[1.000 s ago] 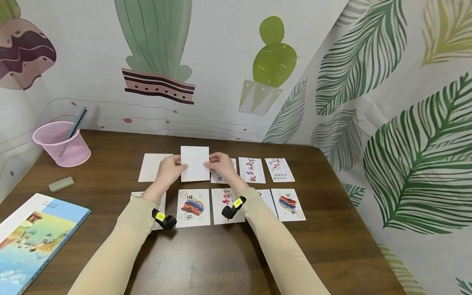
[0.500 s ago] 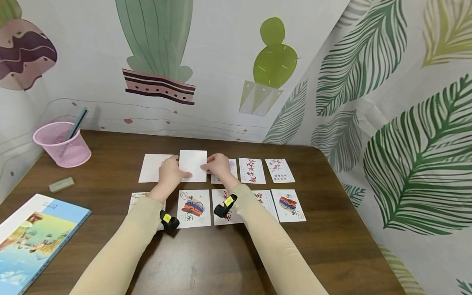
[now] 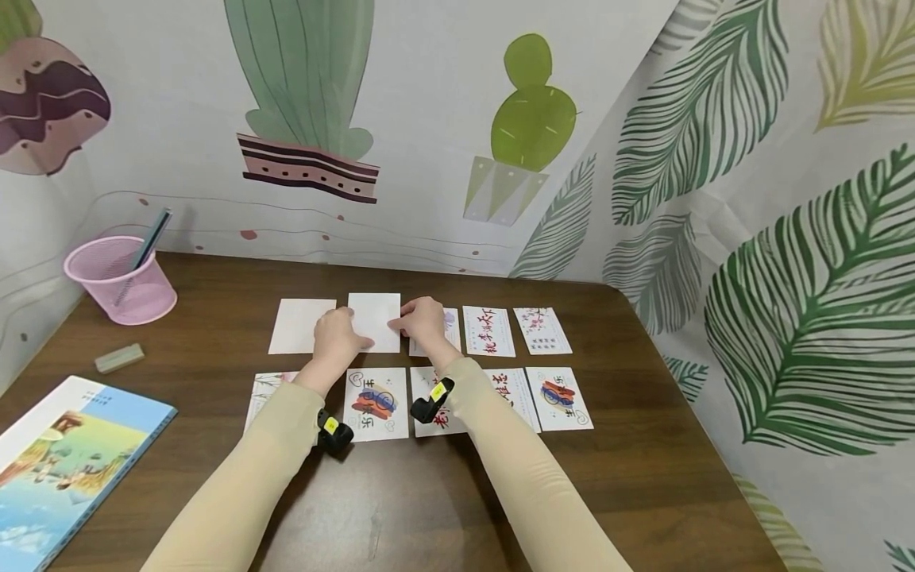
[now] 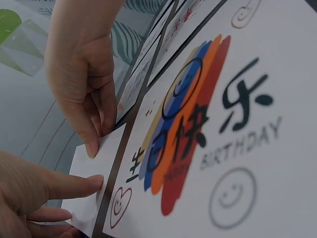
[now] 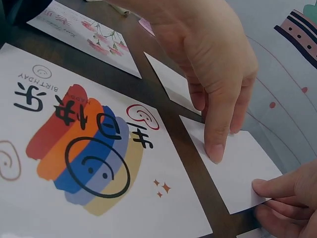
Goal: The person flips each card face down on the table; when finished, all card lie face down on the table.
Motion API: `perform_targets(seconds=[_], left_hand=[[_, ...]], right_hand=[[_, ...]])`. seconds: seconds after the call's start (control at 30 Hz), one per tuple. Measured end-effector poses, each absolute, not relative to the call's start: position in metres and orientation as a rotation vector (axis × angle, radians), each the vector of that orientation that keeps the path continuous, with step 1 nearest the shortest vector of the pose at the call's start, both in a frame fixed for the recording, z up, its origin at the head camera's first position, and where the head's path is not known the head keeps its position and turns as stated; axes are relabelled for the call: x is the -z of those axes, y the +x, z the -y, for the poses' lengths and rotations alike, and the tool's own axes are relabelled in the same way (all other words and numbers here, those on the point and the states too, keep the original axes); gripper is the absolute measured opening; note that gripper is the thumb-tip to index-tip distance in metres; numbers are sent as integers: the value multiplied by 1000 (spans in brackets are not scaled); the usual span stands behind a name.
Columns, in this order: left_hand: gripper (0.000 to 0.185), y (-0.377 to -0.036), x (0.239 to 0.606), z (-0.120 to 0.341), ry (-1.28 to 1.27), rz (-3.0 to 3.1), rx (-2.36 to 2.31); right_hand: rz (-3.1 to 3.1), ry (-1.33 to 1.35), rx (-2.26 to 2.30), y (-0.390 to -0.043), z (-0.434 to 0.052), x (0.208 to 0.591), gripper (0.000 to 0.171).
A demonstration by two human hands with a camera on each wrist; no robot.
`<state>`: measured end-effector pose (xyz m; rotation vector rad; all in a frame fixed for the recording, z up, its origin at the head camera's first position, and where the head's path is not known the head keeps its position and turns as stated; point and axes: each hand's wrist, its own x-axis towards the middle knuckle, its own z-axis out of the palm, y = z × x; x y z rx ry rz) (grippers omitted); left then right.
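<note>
A blank white card [image 3: 380,316] lies in the back row on the brown table. My left hand [image 3: 334,342] holds it along the left edge, thumb flat on its face. At the right edge my right hand [image 3: 423,324] pinches it, the thumb on top and the fingers at the rim, as the right wrist view shows. Left of it lies another blank card [image 3: 295,327]. A card with purple print [image 3: 450,324] sits to the right, partly behind my right hand. In front is a birthday card [image 3: 375,403] with coloured brush strokes.
Several other printed cards lie in two rows, such as a red-lettered card [image 3: 489,330] and a blossom card [image 3: 542,330]. At the left are a pink mesh pen cup [image 3: 121,278], an eraser-like block [image 3: 119,358] and a blue book [image 3: 79,469]. A patterned wall stands behind.
The blank card has come down slightly from a raised, tilted position and now lies flat in the back row. My left hand has shifted right and its thumb further onto the card.
</note>
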<state>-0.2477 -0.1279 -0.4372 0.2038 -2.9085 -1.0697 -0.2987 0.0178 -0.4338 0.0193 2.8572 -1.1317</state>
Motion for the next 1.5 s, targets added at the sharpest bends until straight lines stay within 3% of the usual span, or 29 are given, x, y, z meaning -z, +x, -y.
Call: perform_targets(seconds=[0.5,0.77,1.2,1.5], left_hand=[[60,-245,438,124,172,2920,996],[56,-248,434,117,173,2885,1035],[53,-255,420,75,-117,2859,1540],[56,-254,421,53,-125,2941,1520]], right_hand=[[-2810,-10,1201,-297,-22,434,20],[-2815,-185,1279,-297,-46,431,18],[-2699,-122,1345,-295,-125,421,42],[-2601,-90,1304,-284,-136,426,41]])
